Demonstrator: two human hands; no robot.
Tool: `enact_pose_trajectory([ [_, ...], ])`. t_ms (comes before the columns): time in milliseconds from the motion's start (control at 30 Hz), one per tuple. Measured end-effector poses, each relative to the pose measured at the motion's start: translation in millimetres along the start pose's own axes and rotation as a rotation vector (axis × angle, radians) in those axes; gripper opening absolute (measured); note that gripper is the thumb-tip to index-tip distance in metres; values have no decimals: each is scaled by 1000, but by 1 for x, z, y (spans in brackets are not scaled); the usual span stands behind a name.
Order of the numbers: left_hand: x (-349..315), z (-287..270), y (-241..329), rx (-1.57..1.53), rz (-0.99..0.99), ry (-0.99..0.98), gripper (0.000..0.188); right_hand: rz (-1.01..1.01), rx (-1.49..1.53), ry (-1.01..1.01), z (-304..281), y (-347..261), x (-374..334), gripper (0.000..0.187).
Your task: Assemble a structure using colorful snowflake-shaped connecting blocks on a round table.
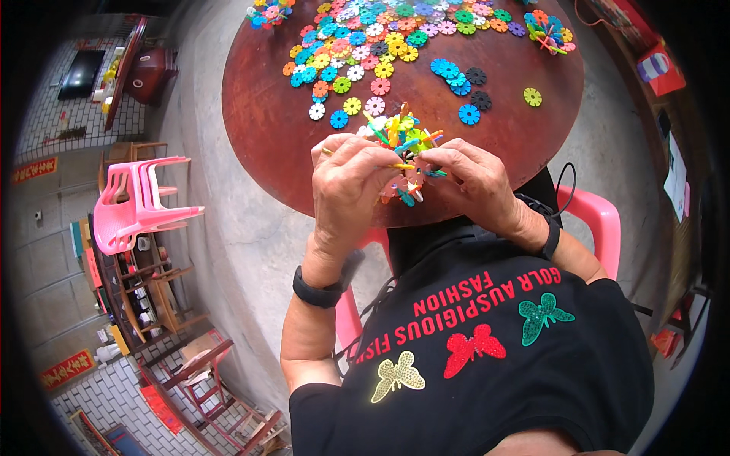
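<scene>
Near the edge of the round table closest to me, both hands are around a ball-like cluster of interlocking plastic discs in many colours. My left hand is closed at its left side, thumb and fingers pinching by a yellow disc seen edge-on. On the right, my right hand has its thumb and index finger pressed against the cluster's pieces. Fingers cover part of the cluster, so which discs each hand pinches is hard to make out. Ahead lies a wide spread of loose notched discs, mostly flat.
The dark red-brown round table carries two more disc clusters, one at the far left and one at the far right. A lone yellow-green disc lies right. Stacked pink chairs stand left; I sit on a pink chair.
</scene>
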State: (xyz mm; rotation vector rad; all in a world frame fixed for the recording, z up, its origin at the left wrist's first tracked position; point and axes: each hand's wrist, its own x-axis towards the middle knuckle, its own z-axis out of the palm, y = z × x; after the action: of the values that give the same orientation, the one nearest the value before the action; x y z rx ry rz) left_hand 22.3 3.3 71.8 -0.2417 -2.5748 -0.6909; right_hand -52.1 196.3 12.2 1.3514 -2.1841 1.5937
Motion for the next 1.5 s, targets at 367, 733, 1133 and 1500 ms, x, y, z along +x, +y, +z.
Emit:
enact_pose_trajectory([
  [367, -7, 2, -8, -103, -42, -50, 13, 62, 107, 11, 4, 4, -2, 34],
  [733, -12, 5, 1, -133, -94, -61, 11, -10, 161, 0, 7, 12, -5, 42],
  [1133, -11, 6, 7, -37, -49, -74, 12, -60, 123, 54, 12, 14, -6, 47],
  [1500, -5, -1, 23, 232, 43, -159, 13, -102, 165, 73, 15, 20, -8, 48],
])
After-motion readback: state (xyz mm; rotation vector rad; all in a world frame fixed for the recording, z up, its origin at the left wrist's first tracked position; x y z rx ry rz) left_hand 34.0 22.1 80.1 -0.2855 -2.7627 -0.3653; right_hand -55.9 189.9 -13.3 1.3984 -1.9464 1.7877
